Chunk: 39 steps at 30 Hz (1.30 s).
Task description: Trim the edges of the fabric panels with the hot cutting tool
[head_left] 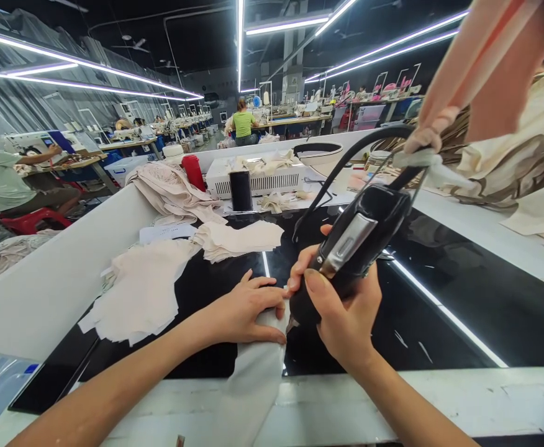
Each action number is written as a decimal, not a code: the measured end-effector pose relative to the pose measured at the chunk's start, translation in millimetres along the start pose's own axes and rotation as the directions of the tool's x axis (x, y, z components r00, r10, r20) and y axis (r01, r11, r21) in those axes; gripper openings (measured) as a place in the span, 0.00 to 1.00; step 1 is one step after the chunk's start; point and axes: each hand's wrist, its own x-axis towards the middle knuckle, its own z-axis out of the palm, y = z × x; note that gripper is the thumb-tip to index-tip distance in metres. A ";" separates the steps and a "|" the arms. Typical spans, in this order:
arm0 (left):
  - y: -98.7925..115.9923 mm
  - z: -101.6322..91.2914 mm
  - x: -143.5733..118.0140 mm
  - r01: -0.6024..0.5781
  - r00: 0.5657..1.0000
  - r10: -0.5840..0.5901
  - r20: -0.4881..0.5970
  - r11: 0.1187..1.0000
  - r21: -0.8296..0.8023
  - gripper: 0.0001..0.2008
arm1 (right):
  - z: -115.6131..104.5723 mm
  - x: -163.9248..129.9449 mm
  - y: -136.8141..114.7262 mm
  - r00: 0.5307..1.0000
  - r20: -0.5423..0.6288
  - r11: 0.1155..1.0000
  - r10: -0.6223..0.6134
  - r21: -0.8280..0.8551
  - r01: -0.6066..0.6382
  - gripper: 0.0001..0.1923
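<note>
Our left hand (248, 310) presses flat, fingers spread, on a cloth strip (253, 372); our right hand (341, 310) grips a black iron (360, 239) near the desk (439, 323) edge

bare black surface (439, 335) open on the right, fabric pile (141, 292) crowding left, spool (241, 190) behind

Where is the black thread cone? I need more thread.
Head view, upper centre-left: the black thread cone stands before the white vented box, right of the red cylinder.
</note>
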 end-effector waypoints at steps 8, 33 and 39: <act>-5.2 -0.7 0.7 -0.054 0.998 0.054 -0.010 0.999 0.005 0.20 | 0.3 -3.3 0.6 1.000 -0.013 1.000 0.008 -0.029 -0.008 0.16; -1.3 20.3 -59.8 -0.060 0.961 0.049 -0.272 0.998 -0.035 0.09 | -20.0 -5.9 -10.1 0.999 0.001 0.998 0.039 0.040 -0.039 0.26; 1.4 26.7 -66.0 -0.083 0.963 0.095 -0.253 0.995 0.056 0.08 | -21.9 -6.5 -13.7 0.997 -0.030 0.998 0.066 0.011 -0.066 0.27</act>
